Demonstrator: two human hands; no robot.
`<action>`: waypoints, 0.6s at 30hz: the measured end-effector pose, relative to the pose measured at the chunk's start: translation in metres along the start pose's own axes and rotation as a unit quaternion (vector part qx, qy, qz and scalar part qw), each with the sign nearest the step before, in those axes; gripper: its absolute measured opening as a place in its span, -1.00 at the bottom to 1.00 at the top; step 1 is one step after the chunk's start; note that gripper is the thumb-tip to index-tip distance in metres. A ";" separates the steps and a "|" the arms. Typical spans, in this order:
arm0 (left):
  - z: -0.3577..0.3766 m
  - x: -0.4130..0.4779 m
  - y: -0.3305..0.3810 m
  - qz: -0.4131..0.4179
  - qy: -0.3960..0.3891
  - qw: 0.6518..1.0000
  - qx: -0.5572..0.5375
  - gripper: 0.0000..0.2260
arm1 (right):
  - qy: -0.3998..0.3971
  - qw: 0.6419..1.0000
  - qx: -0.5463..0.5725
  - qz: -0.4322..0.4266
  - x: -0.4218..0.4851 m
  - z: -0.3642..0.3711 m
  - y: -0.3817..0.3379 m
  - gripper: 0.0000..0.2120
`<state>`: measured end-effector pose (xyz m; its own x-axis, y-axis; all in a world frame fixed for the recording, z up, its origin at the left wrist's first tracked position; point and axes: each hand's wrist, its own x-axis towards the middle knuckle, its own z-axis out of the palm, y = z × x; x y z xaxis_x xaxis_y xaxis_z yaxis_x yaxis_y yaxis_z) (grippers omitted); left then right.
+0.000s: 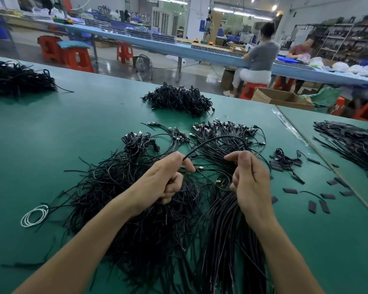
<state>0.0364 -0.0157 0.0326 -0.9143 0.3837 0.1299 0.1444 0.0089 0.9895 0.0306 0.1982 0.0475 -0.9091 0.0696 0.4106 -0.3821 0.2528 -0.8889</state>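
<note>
table (77, 128): green mat spanning 9 to 3 o'clock; a seam (319, 153) at 3 o'clock divides it from a second green top (348, 219).
far heap (15, 79): tangled black cables at 10 o'clock, near the table's far edge.
white coil (34, 215): thin cord in rings at 8 o'clock, flat on the mat.
red stools (72, 58): plastic, on the glossy floor (115, 64) at 11 o'clock.
loose heap (136, 209): black cable lengths spread from centre to 6 o'clock.
floor fan (145, 66): beyond the table edge, toward 12 o'clock.
left hand (164, 181): at centre, fingers curled, thumb and forefinger pinching one end of the cable.
tied pile (179, 100): bundled black cables at 12 o'clock.
cable (219, 137): thin, black, arching above the loose heap between the hands.
connector cables (223, 128): plugs lined up at 1 o'clock.
right hand (251, 181): apart from the left, curled round the cable's other side.
seated person (261, 56): grey top, at a long blue table (200, 50), 1 o'clock.
cardboard box (283, 98): open, at 2 o'clock.
sleeve pieces (312, 205): short black strips scattered at 4 o'clock.
shelves (344, 39): stocked racks at 2 o'clock.
straight bundle (353, 143): black strips at 3 o'clock, on the second green top.
</note>
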 end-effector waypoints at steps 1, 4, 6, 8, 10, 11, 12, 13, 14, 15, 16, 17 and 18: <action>0.003 0.000 0.003 -0.009 -0.013 1.000 -0.014 -0.50 | -0.005 1.000 -0.023 0.003 0.000 -0.001 0.002 -0.62; 0.010 0.000 0.007 -0.010 -0.020 1.000 -0.005 -0.65 | -0.022 0.999 -0.044 0.007 -0.001 -0.003 0.006 -0.63; 0.011 -0.001 0.007 -0.025 -0.031 0.999 -0.032 -0.70 | -0.033 0.998 -0.050 0.007 -0.001 -0.005 0.006 -0.64; 0.010 -0.004 0.009 -0.065 -0.090 0.990 -0.089 -0.70 | -0.042 0.998 -0.046 0.014 -0.002 -0.007 0.004 -0.67; 0.012 -0.011 0.013 -0.097 -0.185 0.970 -0.122 -0.61 | -0.061 0.997 -0.044 0.018 -0.003 -0.005 0.001 -0.70; 0.014 -0.013 0.015 -0.101 -0.227 0.959 -0.134 -0.57 | -0.077 0.996 -0.049 0.017 -0.003 -0.003 -0.001 -0.72; 0.016 -0.015 0.018 -0.094 -0.257 0.949 -0.155 -0.56 | -0.098 0.993 -0.059 0.014 -0.005 0.000 -0.002 -0.74; 0.019 -0.016 0.020 -0.082 -0.272 0.940 -0.189 -0.57 | -0.125 0.989 -0.074 0.013 -0.006 0.004 -0.003 -0.75; 0.021 -0.017 0.021 -0.071 -0.271 0.932 -0.229 -0.60 | -0.157 0.983 -0.090 0.018 -0.008 0.008 -0.003 -0.76; 0.024 -0.016 0.023 -0.058 -0.255 0.928 -0.264 -0.63 | -0.192 0.975 -0.106 0.029 -0.011 0.012 -0.003 -0.74; 0.025 -0.015 0.023 -0.044 -0.226 0.928 -0.292 -0.66 | -0.226 0.966 -0.120 0.044 -0.014 0.016 -0.001 -0.71; 0.026 -0.012 0.023 -0.031 -0.186 0.931 -0.313 -0.68 | -0.258 0.956 -0.129 0.056 -0.019 0.019 -0.001 -0.69; 0.026 -0.009 0.021 -0.019 -0.137 0.934 -0.329 -0.69 | -0.288 0.946 -0.134 0.063 -0.024 0.021 0.000 -0.69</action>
<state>0.0572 0.0055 0.0508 -0.7704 0.6164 0.1626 -0.2321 -0.5087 0.8291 0.0485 0.1759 0.0332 -0.9135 -0.4026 0.0576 -0.2794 0.5183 -0.8083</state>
